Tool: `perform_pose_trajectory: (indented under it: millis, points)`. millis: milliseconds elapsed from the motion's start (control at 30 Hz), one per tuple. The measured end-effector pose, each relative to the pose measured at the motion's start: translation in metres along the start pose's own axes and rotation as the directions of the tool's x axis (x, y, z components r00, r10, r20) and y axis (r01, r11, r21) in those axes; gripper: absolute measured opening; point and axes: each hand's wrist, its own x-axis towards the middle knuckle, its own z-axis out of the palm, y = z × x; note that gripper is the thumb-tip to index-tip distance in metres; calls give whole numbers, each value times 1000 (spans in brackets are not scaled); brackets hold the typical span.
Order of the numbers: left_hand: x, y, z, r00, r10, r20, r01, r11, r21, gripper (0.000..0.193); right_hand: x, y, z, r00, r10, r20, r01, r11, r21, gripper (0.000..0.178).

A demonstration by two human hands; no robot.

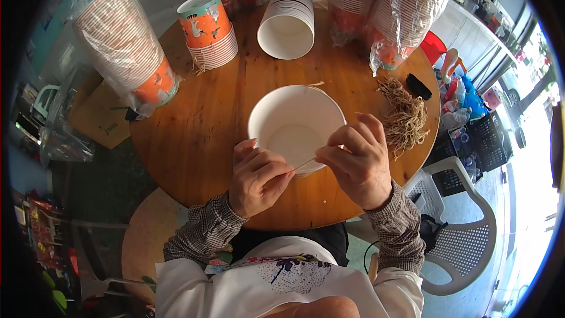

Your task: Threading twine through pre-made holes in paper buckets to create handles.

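Note:
A white paper bucket (291,109) stands in front of me on the round wooden table, its mouth facing up. Over its near rim, my left hand (259,178) and my right hand (360,162) each pinch a thin strand of twine (304,165), which runs short and straight between the fingertips. Both hands are closed; the rest of the strand is hard to make out. A short bit of twine (316,84) shows at the bucket's far rim. To the right of my right hand lies a loose heap of tan twine (406,119).
Nested white buckets (286,34) lie on their side at the back, near an orange patterned bucket stack (207,30). Plastic-wrapped bucket stacks (126,47) rise at left and back right. A black object (418,86) sits by the twine heap. A chair (465,224) stands right.

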Motion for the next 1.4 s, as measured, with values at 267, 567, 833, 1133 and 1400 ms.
perform_pose_trajectory:
  millis: [267,567,833,1133,1400]
  points:
    - [13,-22,-19,982,135,133,-169,941,293,19,-10,49,5,982,91,165,-63,984,-169,14]
    - [19,-49,-34,994,68,82,-92,936,339,18,-63,47,78,951,91,295,-95,995,-1,58]
    - [68,-139,-44,943,-47,-331,123,969,215,11,-81,50,110,961,13,277,-67,980,186,48]
    - [174,-336,-84,580,-727,-368,153,541,-827,18,-82,49,115,967,157,201,-185,975,127,21]
    - [146,-405,-75,322,-938,-124,367,245,-897,26,-84,53,123,969,190,157,-207,973,101,14]
